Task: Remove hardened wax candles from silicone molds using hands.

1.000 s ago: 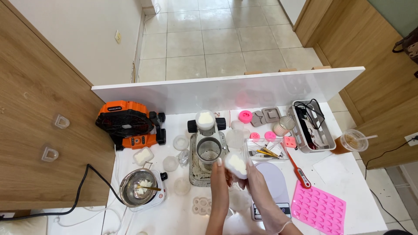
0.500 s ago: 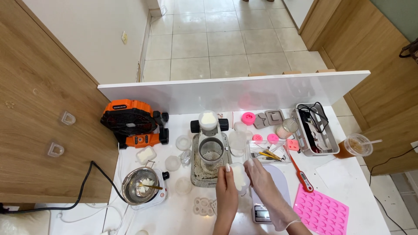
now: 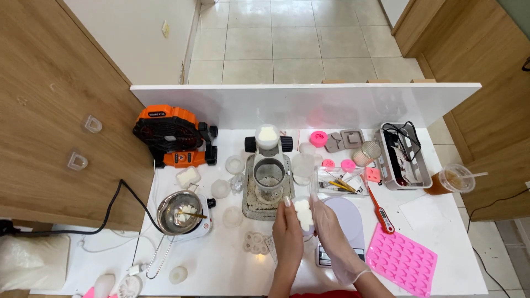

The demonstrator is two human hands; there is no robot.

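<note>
Behind both hands [image 3: 309, 232], scale [image 3: 345, 221] partly hidden.

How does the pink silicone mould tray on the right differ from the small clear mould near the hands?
The pink silicone mould tray is opaque, bright, large, with many cavities; the small clear mould is see-through, with only a few round cavities. The pink one lies right of the digital scale, the clear one left of the left hand. Both lie flat on the white table.

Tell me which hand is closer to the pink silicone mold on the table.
Right. The right hand, gloved, is just left of the pink silicone mold; the left hand lies farther left, beyond the white piece both hands hold.
</note>
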